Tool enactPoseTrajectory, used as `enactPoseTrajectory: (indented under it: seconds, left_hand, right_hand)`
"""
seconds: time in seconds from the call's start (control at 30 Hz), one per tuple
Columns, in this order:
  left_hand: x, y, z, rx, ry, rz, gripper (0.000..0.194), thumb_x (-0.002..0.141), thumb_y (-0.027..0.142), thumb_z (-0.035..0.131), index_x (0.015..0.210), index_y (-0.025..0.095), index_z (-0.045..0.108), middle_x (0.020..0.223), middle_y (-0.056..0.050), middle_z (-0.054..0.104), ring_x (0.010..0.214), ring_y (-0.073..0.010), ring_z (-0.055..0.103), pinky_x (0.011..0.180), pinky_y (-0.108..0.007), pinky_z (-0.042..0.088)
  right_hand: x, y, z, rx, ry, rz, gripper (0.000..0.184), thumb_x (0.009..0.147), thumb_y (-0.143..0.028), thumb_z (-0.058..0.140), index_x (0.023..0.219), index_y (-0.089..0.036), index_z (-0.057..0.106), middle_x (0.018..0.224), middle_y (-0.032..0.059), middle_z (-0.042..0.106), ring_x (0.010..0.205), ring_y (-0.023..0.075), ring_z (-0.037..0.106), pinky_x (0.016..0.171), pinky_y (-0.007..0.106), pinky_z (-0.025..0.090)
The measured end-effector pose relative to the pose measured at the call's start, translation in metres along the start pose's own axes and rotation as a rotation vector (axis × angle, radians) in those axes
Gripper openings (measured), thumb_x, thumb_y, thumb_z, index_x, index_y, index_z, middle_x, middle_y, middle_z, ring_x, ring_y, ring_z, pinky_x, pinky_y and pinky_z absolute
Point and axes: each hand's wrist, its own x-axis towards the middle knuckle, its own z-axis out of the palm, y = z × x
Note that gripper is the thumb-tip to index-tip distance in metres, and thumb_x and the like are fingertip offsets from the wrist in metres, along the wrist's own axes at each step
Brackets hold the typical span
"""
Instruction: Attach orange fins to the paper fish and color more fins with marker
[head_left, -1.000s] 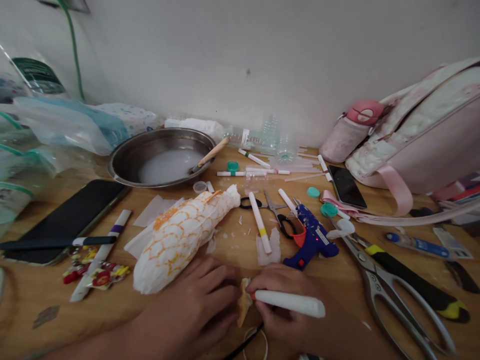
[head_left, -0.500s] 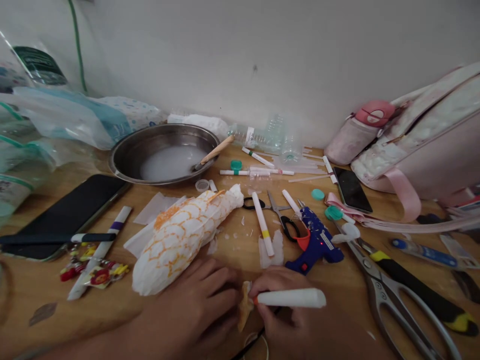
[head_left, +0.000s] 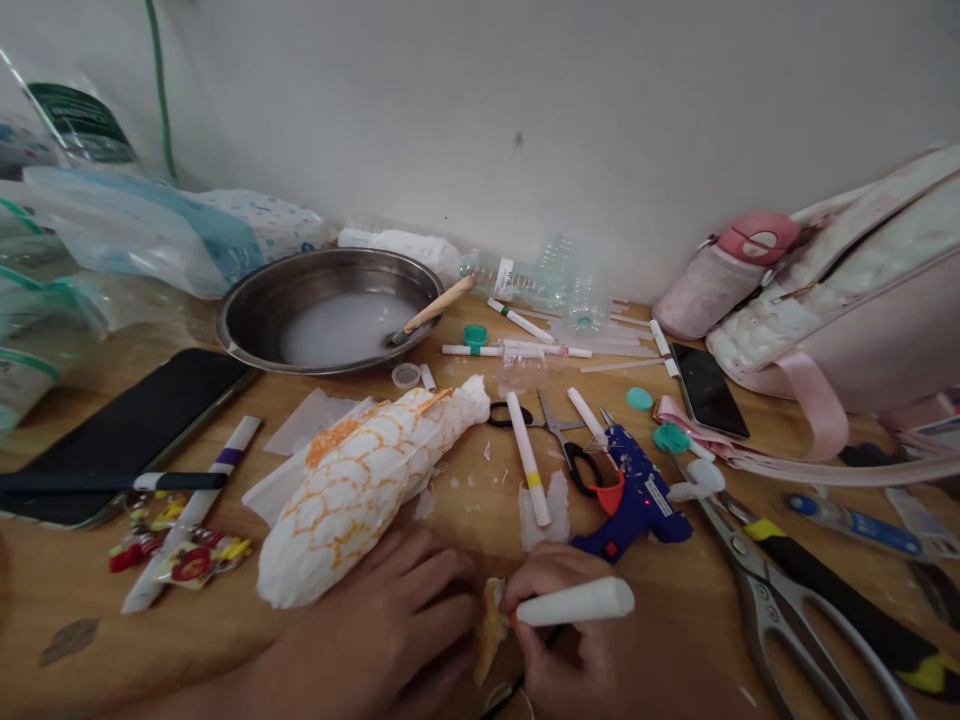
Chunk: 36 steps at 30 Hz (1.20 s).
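Observation:
My right hand (head_left: 574, 640) is closed around a white marker (head_left: 577, 603) with an orange band at its tip end, which points left at a small orange-tinted piece (head_left: 491, 632). My left hand (head_left: 405, 615) lies to the left of that piece, its fingers bent and their tips against the edge. How the fingertips pinch it is partly hidden. Just beyond my left hand rests a white paper-covered fish shape (head_left: 367, 475), with orange scale lines drawn on it and an orange patch along one side.
A metal basin (head_left: 247, 345) of cloudy liquid holds a wooden-handled brush (head_left: 435, 308). To the right lie a blue glue gun (head_left: 637, 490), black-handled scissors (head_left: 559, 425), large metal shears (head_left: 765, 590) and a yellow-banded marker (head_left: 527, 460). Phones, a bottle (head_left: 720, 270) and a bag (head_left: 855, 300) stand farther out.
The view has shifted slightly. The marker in my right hand has tilted a little, its rear end moving left. My left hand stays at the small piece.

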Motion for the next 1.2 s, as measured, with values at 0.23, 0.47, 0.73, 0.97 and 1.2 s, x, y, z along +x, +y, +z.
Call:
enactPoseTrajectory:
  seconds: [0.23, 0.47, 0.73, 0.97, 1.2]
  left_hand:
    - [0.001, 0.005, -0.010, 0.048, -0.096, -0.023, 0.011, 0.084, 0.015, 0.061, 0.089, 0.023, 0.065, 0.100, 0.000, 0.068, 0.089, -0.0190, 0.059, 0.079, -0.027, 0.046]
    - [-0.001, 0.004, -0.009, 0.034, -0.089, -0.020, 0.012, 0.083, 0.013, 0.060, 0.088, 0.023, 0.064, 0.098, 0.001, 0.067, 0.088, -0.0183, 0.059, 0.079, -0.027, 0.045]
    - [-0.001, 0.000, 0.001, 0.006, -0.036, -0.004, 0.013, 0.083, 0.014, 0.055, 0.088, 0.023, 0.063, 0.098, -0.001, 0.067, 0.088, -0.0196, 0.058, 0.078, -0.028, 0.045]
    - [0.002, 0.008, -0.012, 0.034, -0.115, -0.044, 0.013, 0.085, 0.014, 0.057, 0.090, 0.022, 0.066, 0.100, -0.002, 0.068, 0.089, -0.0202, 0.060, 0.079, -0.030, 0.046]
    - [0.002, 0.006, -0.011, 0.036, -0.102, -0.036, 0.013, 0.084, 0.012, 0.058, 0.088, 0.022, 0.066, 0.100, -0.002, 0.069, 0.090, -0.0204, 0.060, 0.079, -0.030, 0.046]
  right_hand:
    - [0.001, -0.003, -0.004, 0.000, 0.005, 0.045, 0.022, 0.071, -0.006, 0.054, 0.086, -0.022, 0.059, 0.075, -0.0021, 0.062, 0.073, 0.0133, 0.061, 0.071, 0.025, 0.048]
    - [0.002, -0.002, -0.003, -0.034, 0.007, 0.031, 0.020, 0.071, -0.007, 0.053, 0.082, -0.022, 0.058, 0.072, -0.0026, 0.062, 0.070, 0.0134, 0.059, 0.067, 0.024, 0.046]
    - [0.001, -0.005, -0.011, -0.012, -0.052, 0.084, 0.019, 0.077, -0.008, 0.054, 0.088, -0.022, 0.058, 0.081, -0.0019, 0.063, 0.077, 0.0131, 0.060, 0.072, 0.024, 0.046]
    - [0.001, -0.005, -0.008, 0.001, -0.038, 0.078, 0.020, 0.074, -0.008, 0.055, 0.087, -0.023, 0.059, 0.079, -0.0032, 0.062, 0.074, 0.0125, 0.060, 0.070, 0.023, 0.047]
    - [0.003, -0.009, -0.012, -0.016, -0.046, 0.112, 0.018, 0.075, -0.009, 0.055, 0.086, -0.022, 0.061, 0.079, -0.0023, 0.064, 0.074, 0.0131, 0.061, 0.069, 0.023, 0.046]
